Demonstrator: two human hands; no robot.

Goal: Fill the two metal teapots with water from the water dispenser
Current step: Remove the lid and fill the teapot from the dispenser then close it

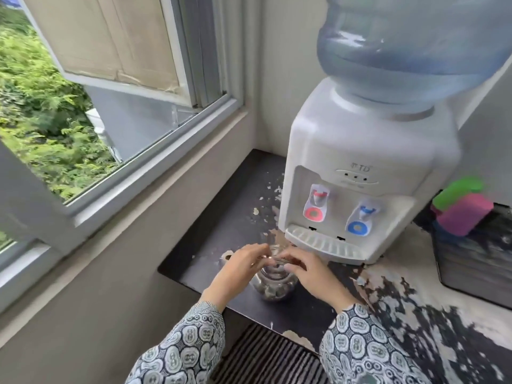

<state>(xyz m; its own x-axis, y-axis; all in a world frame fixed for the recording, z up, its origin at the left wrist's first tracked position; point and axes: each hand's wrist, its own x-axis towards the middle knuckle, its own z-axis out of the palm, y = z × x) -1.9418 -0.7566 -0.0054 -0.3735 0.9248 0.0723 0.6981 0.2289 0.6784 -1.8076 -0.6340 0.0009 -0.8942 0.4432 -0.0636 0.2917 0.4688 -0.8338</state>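
Lower center of frame: both hands were on one metal teapot [274, 286], which stood upright on the dark, peeling surface [194, 261]. Left hand [238, 270] and right hand [307, 273] met over its top, fingers curled in around the rim/lid area (blurred, so couldn't tell whether a lid was being pinched or just the rim held). Hands looked about equally near the pot, one on each side.

Key relation: teapot sat below-left of the water dispenser [357, 167], just short of the drip tray [324, 245], not under either tap. Red tap [317, 206] was the closer one, up and right of the fingers; blue tap [363, 220] lay further right. My read: next move is a lift, up-right in frame, to a tap.

Second teapot wasn't visible. Bottle [415, 48] at upper right.
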